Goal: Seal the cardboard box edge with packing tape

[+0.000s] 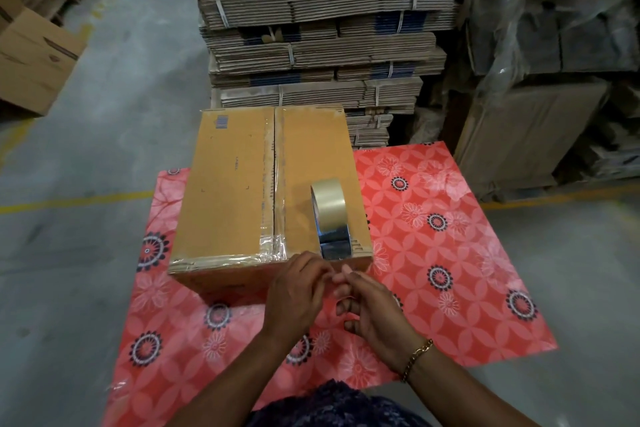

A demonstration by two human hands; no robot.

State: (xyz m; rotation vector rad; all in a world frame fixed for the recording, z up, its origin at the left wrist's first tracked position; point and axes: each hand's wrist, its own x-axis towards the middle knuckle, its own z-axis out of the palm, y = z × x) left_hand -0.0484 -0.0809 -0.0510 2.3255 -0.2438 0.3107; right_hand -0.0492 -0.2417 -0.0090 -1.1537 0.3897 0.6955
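Note:
A closed brown cardboard box (239,191) sits on a red flowered sheet (446,239). Clear tape runs along its centre seam and across the near left edge. A roll of clear packing tape (328,206) stands on edge on the box top, near its right front corner. A pulled strip of tape (334,246) leads from the roll down over the front edge to my hands. My left hand (296,295) and my right hand (372,308) meet just in front of the box's near face, fingertips pinched together on the strip's end.
A tall stack of flattened, strapped cartons (318,28) rises right behind the box. Plastic-wrapped cartons (554,62) stand at the right. An open cardboard box (31,59) sits on the grey concrete floor (104,156) at the far left, with yellow floor lines.

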